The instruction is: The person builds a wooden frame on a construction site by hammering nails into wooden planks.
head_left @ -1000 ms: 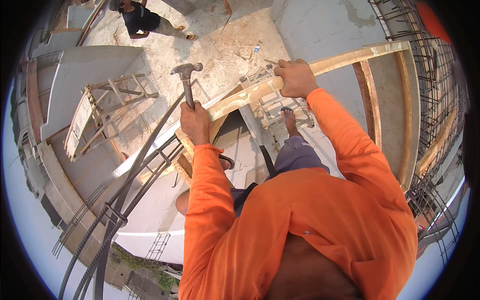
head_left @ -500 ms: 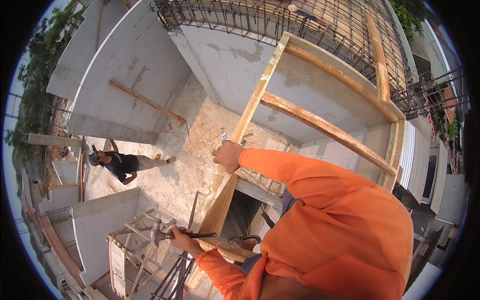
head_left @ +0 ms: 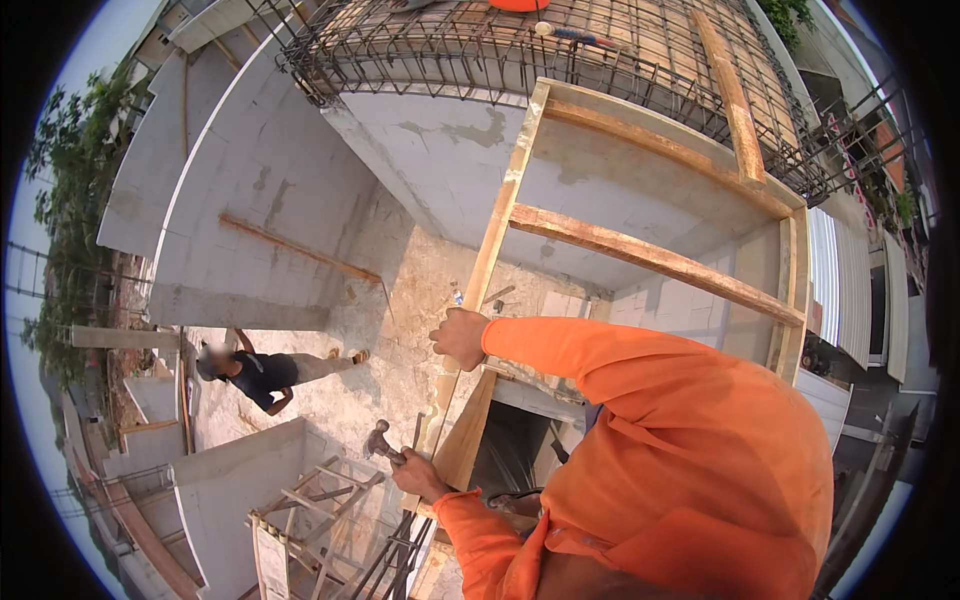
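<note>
My left hand [head_left: 420, 477] is closed round a claw hammer [head_left: 379, 441]. The hammer's metal head sticks out past my fingers to the upper left, and most of its handle is hidden by the hand. Beyond it, my right hand [head_left: 461, 338] has its fingers curled over the near end of a long timber bar in a wooden frame [head_left: 507, 205]. A small blue-and-white item [head_left: 458, 298] shows just past the right knuckles; I cannot tell whether the hand touches it. A pale plywood board [head_left: 467, 430] slopes between my two hands.
Far below on the left, a person [head_left: 262, 374] in dark clothes stands on the dusty floor [head_left: 400, 300]. Rebar mesh [head_left: 660, 50] covers the top right. Grey block walls [head_left: 270, 190] surround the drop. A wooden scaffold [head_left: 325, 510] and bare rebar [head_left: 395, 555] stand below my left hand.
My left hand has moved right and closer to the timber, and the hammer has turned so its handle no longer shows behind the hand. My right hand stays on the frame. The whole view has shifted.
</note>
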